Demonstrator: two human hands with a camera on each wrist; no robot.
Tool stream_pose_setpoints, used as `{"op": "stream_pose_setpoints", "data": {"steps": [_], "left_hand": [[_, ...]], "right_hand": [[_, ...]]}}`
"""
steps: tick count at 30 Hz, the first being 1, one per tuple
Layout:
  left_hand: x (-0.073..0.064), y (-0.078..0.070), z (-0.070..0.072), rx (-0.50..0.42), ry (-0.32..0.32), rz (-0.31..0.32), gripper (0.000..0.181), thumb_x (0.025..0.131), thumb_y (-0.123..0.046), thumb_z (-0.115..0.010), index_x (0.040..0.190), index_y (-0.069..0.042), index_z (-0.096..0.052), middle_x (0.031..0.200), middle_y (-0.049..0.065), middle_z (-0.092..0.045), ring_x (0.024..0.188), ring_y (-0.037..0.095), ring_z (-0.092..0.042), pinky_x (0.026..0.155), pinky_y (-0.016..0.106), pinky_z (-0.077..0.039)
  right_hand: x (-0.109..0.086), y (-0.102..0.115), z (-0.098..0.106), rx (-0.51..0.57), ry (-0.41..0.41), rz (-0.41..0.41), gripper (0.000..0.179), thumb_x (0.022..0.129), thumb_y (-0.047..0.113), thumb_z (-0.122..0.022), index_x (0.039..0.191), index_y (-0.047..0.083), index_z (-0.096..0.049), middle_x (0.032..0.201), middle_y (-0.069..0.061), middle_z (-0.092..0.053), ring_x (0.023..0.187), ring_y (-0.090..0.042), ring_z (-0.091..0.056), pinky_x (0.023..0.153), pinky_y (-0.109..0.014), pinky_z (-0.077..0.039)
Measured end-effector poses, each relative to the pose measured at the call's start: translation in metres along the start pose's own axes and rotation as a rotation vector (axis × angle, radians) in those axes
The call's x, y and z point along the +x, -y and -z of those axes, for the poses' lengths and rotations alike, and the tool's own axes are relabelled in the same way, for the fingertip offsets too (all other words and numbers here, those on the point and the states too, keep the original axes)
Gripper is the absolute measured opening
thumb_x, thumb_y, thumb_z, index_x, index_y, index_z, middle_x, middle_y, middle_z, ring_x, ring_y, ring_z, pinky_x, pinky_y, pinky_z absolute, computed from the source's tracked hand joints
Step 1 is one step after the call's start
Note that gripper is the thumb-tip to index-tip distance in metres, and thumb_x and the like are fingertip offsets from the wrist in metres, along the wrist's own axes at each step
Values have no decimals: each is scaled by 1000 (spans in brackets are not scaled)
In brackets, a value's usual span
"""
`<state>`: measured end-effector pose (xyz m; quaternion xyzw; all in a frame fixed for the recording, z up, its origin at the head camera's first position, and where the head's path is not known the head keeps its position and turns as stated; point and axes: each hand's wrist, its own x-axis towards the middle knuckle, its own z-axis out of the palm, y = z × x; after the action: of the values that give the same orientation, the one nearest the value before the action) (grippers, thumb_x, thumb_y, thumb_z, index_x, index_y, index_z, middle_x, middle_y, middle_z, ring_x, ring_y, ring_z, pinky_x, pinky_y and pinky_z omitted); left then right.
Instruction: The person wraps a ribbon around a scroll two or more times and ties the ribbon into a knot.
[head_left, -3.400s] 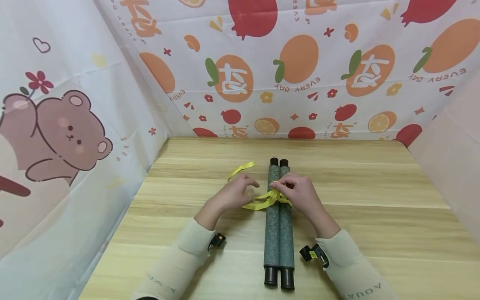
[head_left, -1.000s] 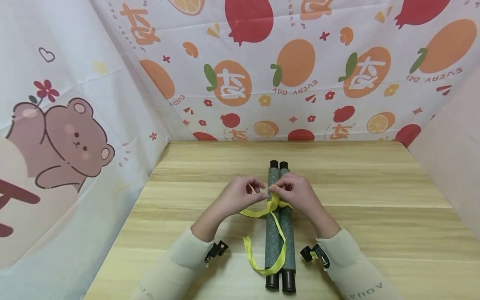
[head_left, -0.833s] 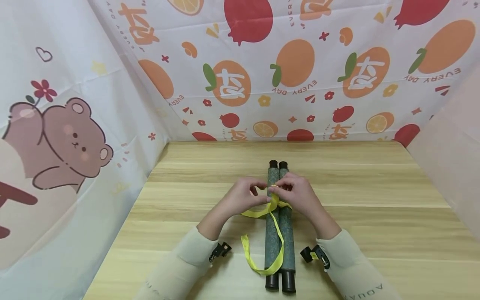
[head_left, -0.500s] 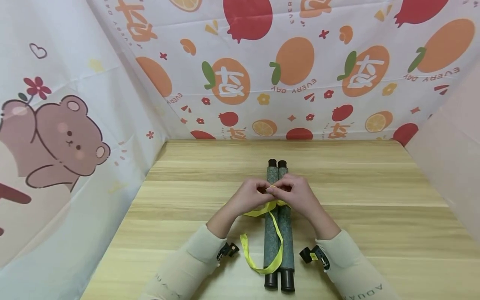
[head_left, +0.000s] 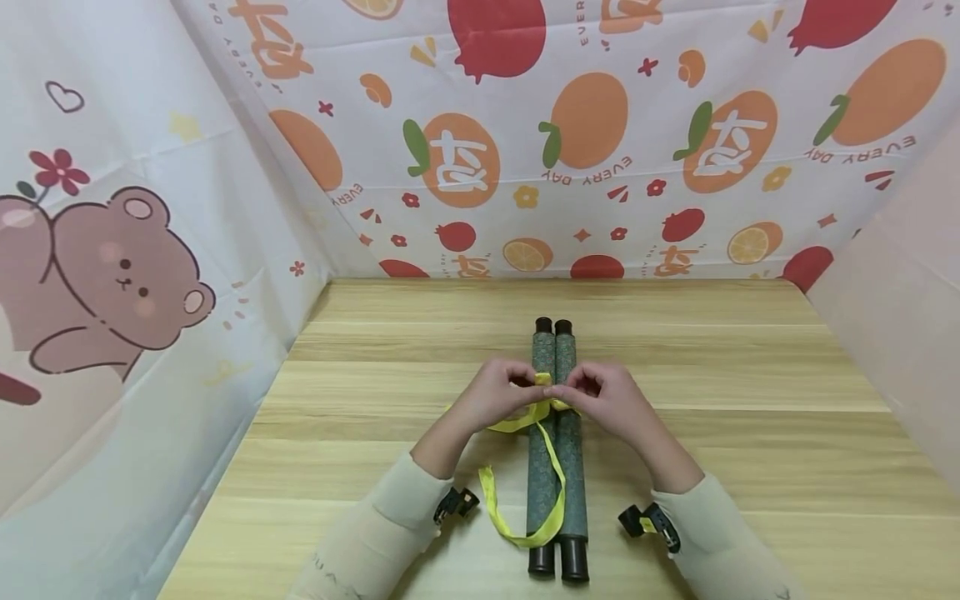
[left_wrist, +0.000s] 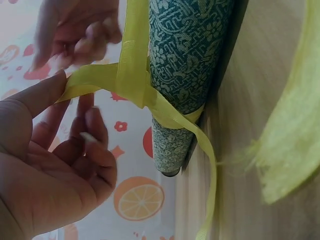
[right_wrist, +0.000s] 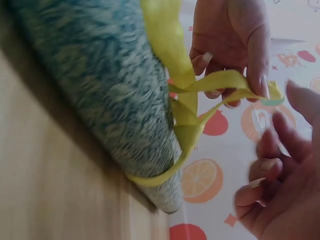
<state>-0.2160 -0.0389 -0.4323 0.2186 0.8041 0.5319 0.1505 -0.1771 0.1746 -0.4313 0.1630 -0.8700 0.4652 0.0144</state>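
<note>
A rolled scroll (head_left: pixel 570 483) in blue-green patterned cloth, with dark end knobs, lies as two rolls side by side on the table. A yellow ribbon (head_left: pixel 552 521) runs around it near the middle, one loose tail curving over the near half. My left hand (head_left: pixel 491 396) is at the scroll's left. In the left wrist view, the left thumb and fingers pinch a folded loop of ribbon (left_wrist: pixel 95 76) above the rolls. On the other side is my right hand (head_left: pixel 618 404). The right wrist view shows its fingers (right_wrist: pixel 267 170) loosely bent, just off the loop's end.
The wood-grain table (head_left: pixel 750 433) extends around the scroll. A fruit-print cloth (head_left: pixel 660 58) hangs behind it, and a bear-print cloth (head_left: pixel 247 200) hangs at the left. Both sleeves carry small black wrist cameras (head_left: pixel 648 527).
My left hand has come in from the left and pinched the ribbon loop. My right hand, which held the loop, has let go and shifted slightly right. Earlier, the loose tail swung toward the near end.
</note>
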Motion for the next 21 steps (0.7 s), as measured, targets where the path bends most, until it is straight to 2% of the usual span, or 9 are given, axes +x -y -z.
{"op": "stream_pose_setpoints", "data": {"steps": [5, 7, 10, 13, 17, 21], "left_hand": [[0, 5, 0, -33, -3, 2, 17, 86, -29, -77, 81, -13, -73, 81, 2, -68, 71, 14, -57, 61, 29, -50], [0, 6, 0, -48, 1, 7, 18, 86, -28, -78, 81, -12, -73, 78, 1, -67, 67, 12, -55, 58, 27, -48], [0, 5, 1, -58, 15, 7, 20, 86, -27, -77, 79, -10, -71, 74, 1, -64, 61, 12, -51, 55, 25, -45], [-1, 2, 1, -77, 30, 10, 22, 87, -25, -77, 76, -7, -68, 82, 0, -66, 65, 13, -58, 55, 28, -48], [-2, 1, 0, -113, 46, 31, 24, 87, -22, -77, 75, -5, -65, 99, 2, -68, 80, 15, -70, 64, 37, -55], [-3, 0, 1, -146, 61, 58, 23, 88, -19, -76, 76, -2, -64, 99, 6, -69, 84, 15, -71, 69, 39, -57]], "right_hand": [[-14, -2, -8, -172, 224, -9, 30, 85, 54, -70, 76, 27, -64, 66, 12, -56, 60, -7, -49, 54, -24, -43], [-17, -1, -15, -261, 269, 11, 33, 83, 58, -70, 74, 28, -62, 65, 15, -55, 58, -4, -49, 53, -24, -42], [-20, 3, -23, -399, 265, 61, 34, 80, 59, -73, 71, 28, -60, 63, 18, -54, 55, -2, -47, 52, -23, -40], [-22, 4, -30, -471, 242, 92, 31, 81, 49, -76, 69, 27, -58, 62, 18, -51, 54, -1, -44, 52, -22, -38], [-22, 5, -32, -453, 223, 75, 23, 85, 34, -75, 69, 24, -61, 60, 16, -51, 53, -1, -44, 52, -22, -39], [-21, 7, -27, -380, 162, 48, 16, 87, 28, -73, 74, 23, -65, 64, 15, -54, 55, -2, -46, 54, -22, -41]]}}
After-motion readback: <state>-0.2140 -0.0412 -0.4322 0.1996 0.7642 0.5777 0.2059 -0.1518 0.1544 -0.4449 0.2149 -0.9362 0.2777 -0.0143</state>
